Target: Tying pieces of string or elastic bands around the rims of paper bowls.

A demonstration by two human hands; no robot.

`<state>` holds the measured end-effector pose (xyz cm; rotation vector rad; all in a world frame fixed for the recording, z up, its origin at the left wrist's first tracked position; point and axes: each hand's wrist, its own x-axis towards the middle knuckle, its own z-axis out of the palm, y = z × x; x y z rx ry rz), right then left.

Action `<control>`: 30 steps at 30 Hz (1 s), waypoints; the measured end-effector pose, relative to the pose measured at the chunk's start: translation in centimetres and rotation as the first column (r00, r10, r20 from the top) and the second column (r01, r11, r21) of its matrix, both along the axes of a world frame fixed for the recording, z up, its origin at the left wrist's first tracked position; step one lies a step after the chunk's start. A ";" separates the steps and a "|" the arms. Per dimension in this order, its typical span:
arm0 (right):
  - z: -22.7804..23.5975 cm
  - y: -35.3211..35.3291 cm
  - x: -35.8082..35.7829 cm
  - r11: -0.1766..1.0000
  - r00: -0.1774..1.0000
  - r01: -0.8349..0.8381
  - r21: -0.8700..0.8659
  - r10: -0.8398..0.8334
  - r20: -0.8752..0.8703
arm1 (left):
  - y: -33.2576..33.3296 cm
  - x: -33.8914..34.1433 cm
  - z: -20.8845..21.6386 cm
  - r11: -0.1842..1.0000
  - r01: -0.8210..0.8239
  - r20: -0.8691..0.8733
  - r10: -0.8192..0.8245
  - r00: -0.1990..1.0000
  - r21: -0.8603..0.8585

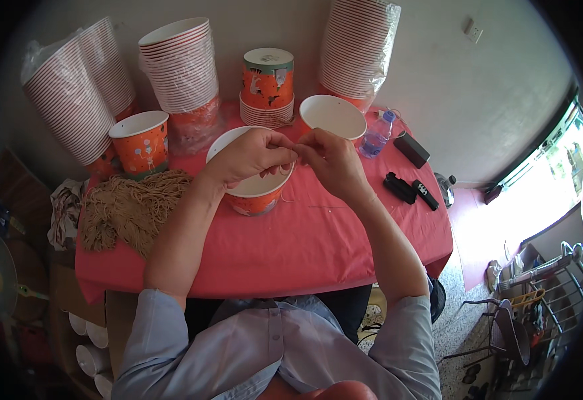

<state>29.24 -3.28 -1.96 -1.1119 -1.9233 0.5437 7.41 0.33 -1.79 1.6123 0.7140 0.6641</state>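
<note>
Above an orange paper bucket (255, 203) with a white inside, my left hand (255, 157) and my right hand (331, 160) meet with fingertips pinched together. A thin cord seems to be held between them; most of it is hidden by the fingers, and a fine strand hangs by the bucket's right side. The bucket stands upright, partly covered by my left hand and wrist. Left of my left forearm lies a heap of tan cords (131, 207). Beyond my right hand stands another open bucket (331, 115), and to the heap's far side a patterned orange bucket (141, 143).
Tall nested bucket stacks (178, 67) in clear plastic line the wall, with an upside-down bucket (268, 80) among them. On the red tablecloth (305, 260), to the right, are a plastic bottle (377, 135), a dark box (411, 149) and small black objects (400, 189).
</note>
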 end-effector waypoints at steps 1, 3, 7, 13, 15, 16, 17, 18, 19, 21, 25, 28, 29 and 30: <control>0.1 0.0 -0.1 1.000 1.000 -0.006 -0.008 0.006 -0.006 | 0.1 0.0 -0.2 0.999 -0.030 0.005 0.030 1.000 0.019; 0.1 0.0 0.2 1.000 1.000 -0.007 -0.017 0.007 -0.014 | 0.1 0.1 -0.4 0.998 -0.054 0.008 0.053 0.999 0.036; 0.0 0.0 0.7 0.987 0.976 -0.077 -0.144 0.046 -0.212 | -0.1 0.2 -0.1 0.999 -0.033 0.039 0.032 0.999 0.039; -1.6 0.0 1.2 0.928 0.925 -0.206 -0.311 0.081 -0.371 | -0.6 0.1 0.2 0.997 -0.078 0.061 0.078 0.995 -0.016; -2.2 0.0 1.3 0.929 0.921 -0.215 -0.301 0.091 -0.378 | -0.6 0.0 0.1 0.995 -0.098 0.067 0.099 0.993 -0.025; -2.4 0.0 1.3 0.936 0.923 -0.196 -0.291 0.076 -0.377 | -0.5 -0.2 0.0 0.995 -0.101 0.048 0.101 0.994 -0.002; -2.7 0.0 1.4 0.943 0.924 -0.179 -0.280 0.063 -0.378 | -0.5 -0.1 0.1 0.994 -0.106 0.026 0.105 0.994 0.023; -3.0 -0.1 1.5 0.943 0.922 -0.181 -0.279 0.064 -0.382 | -0.5 0.1 0.1 0.994 -0.106 0.022 0.106 0.994 0.024; -3.3 -0.1 1.6 0.956 0.925 -0.153 -0.251 0.049 -0.376 | -0.7 0.3 0.3 0.992 -0.115 -0.016 0.116 0.993 0.048; -3.4 -0.6 1.3 0.966 0.930 -0.123 -0.227 0.032 -0.367 | -1.0 0.5 0.5 0.990 -0.123 -0.051 0.127 0.991 0.067; -3.0 -1.7 0.7 0.994 0.974 0.049 -0.101 -0.070 -0.214 | -1.1 0.5 0.4 0.984 -0.103 -0.163 0.126 0.979 0.147; -2.8 -2.0 0.6 0.998 0.986 0.064 -0.010 -0.065 -0.153 | -0.9 0.3 -0.1 0.974 -0.063 -0.213 0.110 0.971 0.219; -2.8 -2.1 0.6 0.997 0.991 0.061 0.046 -0.055 -0.123 | -0.9 0.4 -0.2 0.967 -0.053 -0.223 0.110 0.968 0.249; -2.8 -2.1 0.7 0.997 0.991 0.063 0.046 -0.057 -0.123 | -1.0 0.5 -0.1 0.967 -0.051 -0.223 0.109 0.969 0.249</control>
